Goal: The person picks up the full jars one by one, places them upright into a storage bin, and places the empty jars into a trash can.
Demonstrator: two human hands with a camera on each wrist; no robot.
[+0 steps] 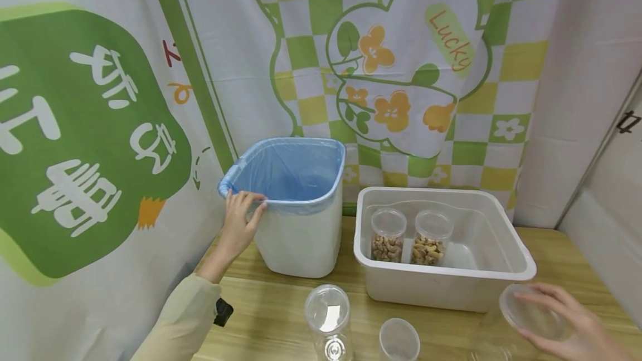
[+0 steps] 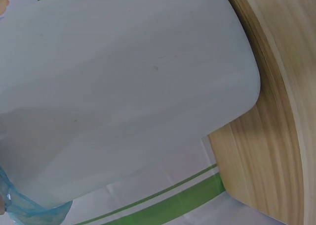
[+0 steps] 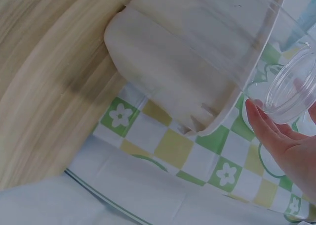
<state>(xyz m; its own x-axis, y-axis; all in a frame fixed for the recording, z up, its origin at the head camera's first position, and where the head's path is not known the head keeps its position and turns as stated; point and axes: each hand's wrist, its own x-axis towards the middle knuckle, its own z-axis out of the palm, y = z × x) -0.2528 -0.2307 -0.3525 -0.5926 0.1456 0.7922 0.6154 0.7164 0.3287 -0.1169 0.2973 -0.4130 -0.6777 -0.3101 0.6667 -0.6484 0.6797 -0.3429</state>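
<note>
My left hand [image 1: 242, 222] grips the front left rim of a white trash bin [image 1: 301, 244], its fingers over the edge where a blue liner bag [image 1: 311, 169] is folded down. In the left wrist view the bin's side [image 2: 128, 86] fills much of the picture, with a bit of liner [image 2: 37, 207] at lower left. At the right, my right hand [image 1: 567, 316] holds a clear jar by its lid [image 1: 531, 313]. The right wrist view shows fingers and thumb of the right hand [image 3: 289, 148] around the jar's ribbed lid [image 3: 291, 89]. The jar's transparent body looks empty.
A white tub [image 1: 446, 288] stands right of the bin. Inside are two lidded jars of nuts, one left [image 1: 388, 235] and one right [image 1: 430, 238]. Nearer the front stand a lidded clear jar [image 1: 327, 316] and a small clear cup [image 1: 399, 341]. A printed curtain [image 1: 321, 60] hangs behind.
</note>
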